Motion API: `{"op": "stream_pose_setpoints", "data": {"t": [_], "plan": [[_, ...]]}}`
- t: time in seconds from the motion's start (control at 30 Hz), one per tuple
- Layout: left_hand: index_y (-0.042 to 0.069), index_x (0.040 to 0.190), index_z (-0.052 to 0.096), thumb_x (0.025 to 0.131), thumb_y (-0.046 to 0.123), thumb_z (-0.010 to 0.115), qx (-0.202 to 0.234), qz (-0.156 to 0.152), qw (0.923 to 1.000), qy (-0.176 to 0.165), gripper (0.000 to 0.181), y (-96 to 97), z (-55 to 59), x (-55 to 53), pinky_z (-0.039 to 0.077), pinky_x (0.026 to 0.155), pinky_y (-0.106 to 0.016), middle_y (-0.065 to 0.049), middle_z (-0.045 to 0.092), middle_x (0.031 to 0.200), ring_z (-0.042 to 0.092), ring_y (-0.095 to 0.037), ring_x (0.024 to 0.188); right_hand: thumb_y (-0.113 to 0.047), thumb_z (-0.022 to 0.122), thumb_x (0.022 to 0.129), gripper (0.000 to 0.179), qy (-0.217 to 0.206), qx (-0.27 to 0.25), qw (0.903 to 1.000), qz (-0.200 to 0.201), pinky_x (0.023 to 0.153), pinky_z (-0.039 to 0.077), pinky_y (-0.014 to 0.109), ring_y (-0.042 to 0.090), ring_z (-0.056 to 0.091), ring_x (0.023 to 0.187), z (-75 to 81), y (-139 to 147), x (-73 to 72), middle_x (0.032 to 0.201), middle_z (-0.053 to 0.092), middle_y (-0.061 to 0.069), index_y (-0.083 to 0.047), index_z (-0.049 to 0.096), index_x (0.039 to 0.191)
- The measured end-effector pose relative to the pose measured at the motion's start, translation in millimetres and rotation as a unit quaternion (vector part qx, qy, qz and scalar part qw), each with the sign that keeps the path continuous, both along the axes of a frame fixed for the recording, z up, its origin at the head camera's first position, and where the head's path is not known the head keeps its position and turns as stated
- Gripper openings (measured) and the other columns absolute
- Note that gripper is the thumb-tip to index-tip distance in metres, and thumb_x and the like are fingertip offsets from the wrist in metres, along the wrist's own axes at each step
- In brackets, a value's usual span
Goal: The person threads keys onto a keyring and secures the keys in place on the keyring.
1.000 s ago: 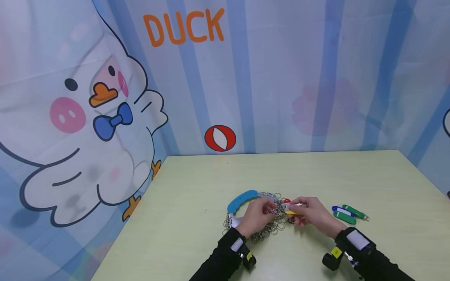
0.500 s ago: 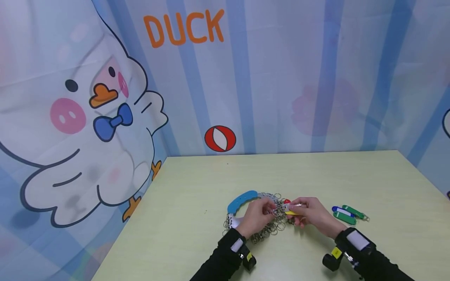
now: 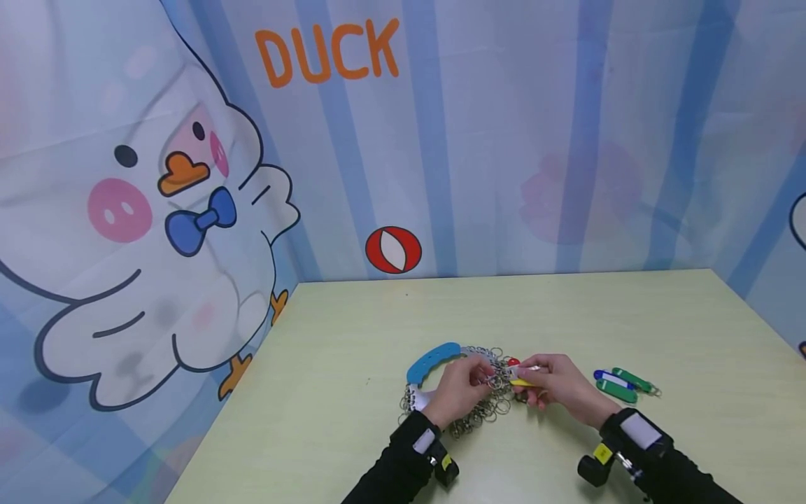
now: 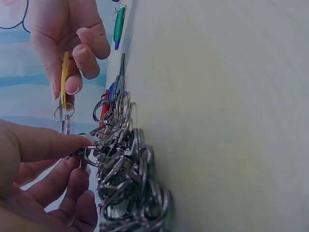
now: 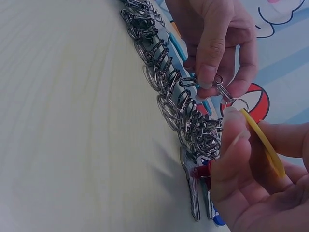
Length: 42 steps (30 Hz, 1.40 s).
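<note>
One yellow key tag (image 5: 263, 141) sits pinched in the right hand (image 3: 564, 386), just beside a metal clasp (image 5: 222, 89) the left hand (image 3: 462, 390) pinches, near clustered metal rings (image 4: 126, 169) on the table (image 3: 302, 420).

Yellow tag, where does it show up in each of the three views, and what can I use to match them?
Head: yellow tag low, right of centre, in the right hand.
Left wrist: yellow tag at upper left, nearly upright.
Right wrist: yellow tag on the right side, slanted.
Shared landmark: the metal rings, left of it in the head and right wrist views, below and right in the left wrist view.
</note>
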<state>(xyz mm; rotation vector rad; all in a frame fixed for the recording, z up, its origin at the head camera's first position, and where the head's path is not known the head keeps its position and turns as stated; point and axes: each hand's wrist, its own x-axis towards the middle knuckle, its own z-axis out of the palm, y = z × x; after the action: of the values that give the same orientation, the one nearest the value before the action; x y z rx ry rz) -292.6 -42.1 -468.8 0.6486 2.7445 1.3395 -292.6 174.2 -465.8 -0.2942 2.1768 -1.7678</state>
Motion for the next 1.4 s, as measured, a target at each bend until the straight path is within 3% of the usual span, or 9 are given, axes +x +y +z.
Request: {"op": "stream_pose_setpoints", "data": {"t": [0.17,0.3,0.4,0.53,0.63,1.03,1.13,1.3,1.4], "plan": [[0.008,0.101,0.065,0.086,0.002,0.067,0.001,-0.003,1.0,-0.004,0.016,0.1,-0.5,-0.2,0.042,0.065,-0.017,-0.003,0.064,0.089,0.05,-0.002,0.074,-0.024,0.056,0.098,0.037,0.015,0.034,0.9992,-0.015,0.058,0.05,0.028,0.013,0.06,0.061,1.1,1,-0.5,0.088,0.073,0.009,0.006,0.055,0.119],[0.007,0.098,0.063,0.084,-0.002,0.068,-0.01,-0.018,0.9995,0.024,0.016,-1.1,-0.6,0.4,0.042,0.066,-0.015,-0.006,0.064,0.09,0.05,-0.003,0.075,-0.023,0.058,0.096,0.034,0.033,0.072,0.9964,-0.033,0.056,0.047,0.028,0.014,0.06,0.06,1.8,2,-0.7,0.08,0.072,0.007,0.004,0.059,0.116],[0.007,0.087,0.066,0.079,-0.001,0.07,-0.063,-0.036,0.9934,0.089,0.012,-2.2,0.0,0.9,0.04,0.067,-0.014,-0.005,0.064,0.082,0.05,-0.005,0.072,-0.023,0.061,0.094,0.031,0.041,0.1,0.9932,-0.043,0.05,0.042,0.026,0.015,0.059,0.058,2.1,3,-0.2,0.077,0.07,0.006,0.003,0.062,0.112],[0.014,0.078,0.072,0.077,0.009,0.074,-0.169,-0.051,0.9736,0.145,0.006,-0.7,1.1,2.8,0.033,0.073,-0.018,0.002,0.061,0.077,0.046,-0.005,0.073,-0.021,0.064,0.092,0.026,0.047,0.146,0.9858,-0.07,0.047,0.039,0.027,0.016,0.056,0.054,1.1,4,2.5,0.074,0.068,0.004,0.001,0.064,0.106],[0.018,0.079,0.074,0.077,0.014,0.075,-0.212,-0.045,0.9666,0.137,0.005,0.0,-0.4,5.7,0.03,0.075,-0.022,0.004,0.061,0.082,0.042,-0.007,0.079,-0.017,0.064,0.091,0.02,0.051,0.174,0.9791,-0.092,0.048,0.039,0.027,0.016,0.054,0.053,-0.9,4,3.1,0.076,0.068,0.004,0.0,0.065,0.102],[0.021,0.083,0.071,0.078,0.018,0.076,-0.245,-0.025,0.9564,0.157,0.007,-2.7,-2.0,14.1,0.025,0.07,-0.023,0.002,0.056,0.084,0.035,-0.012,0.079,-0.013,0.058,0.093,0.02,0.089,0.219,0.9611,-0.142,0.053,0.044,0.028,0.016,0.054,0.058,-3.1,29,0.6,0.086,0.062,0.011,0.003,0.061,0.104],[0.022,0.086,0.071,0.08,0.021,0.074,-0.265,-0.031,0.9514,0.154,0.008,-3.6,-1.6,14.6,0.024,0.07,-0.023,0.003,0.054,0.086,0.033,-0.013,0.081,-0.013,0.057,0.092,0.021,0.112,0.25,0.9495,-0.152,0.053,0.044,0.029,0.016,0.054,0.06,1.4,45,-0.2,0.083,0.062,0.012,0.005,0.061,0.103],[0.022,0.089,0.069,0.081,0.023,0.073,-0.288,-0.049,0.9479,0.127,0.009,-3.5,0.9,14.4,0.023,0.069,-0.024,0.003,0.047,0.088,0.03,-0.013,0.084,-0.014,0.058,0.09,0.02,0.155,0.328,0.9169,-0.167,0.054,0.04,0.029,0.019,0.053,0.064,10.3,80,1.4,0.076,0.061,0.012,0.006,0.062,0.093],[0.022,0.085,0.067,0.08,0.021,0.072,-0.291,-0.056,0.9484,0.114,0.008,-2.7,2.0,14.2,0.023,0.069,-0.025,0.004,0.045,0.087,0.03,-0.014,0.084,-0.016,0.06,0.089,0.02,0.149,0.368,0.9036,-0.16,0.054,0.039,0.029,0.02,0.052,0.065,13.6,99,4.3,0.075,0.061,0.012,0.004,0.061,0.088]]}}
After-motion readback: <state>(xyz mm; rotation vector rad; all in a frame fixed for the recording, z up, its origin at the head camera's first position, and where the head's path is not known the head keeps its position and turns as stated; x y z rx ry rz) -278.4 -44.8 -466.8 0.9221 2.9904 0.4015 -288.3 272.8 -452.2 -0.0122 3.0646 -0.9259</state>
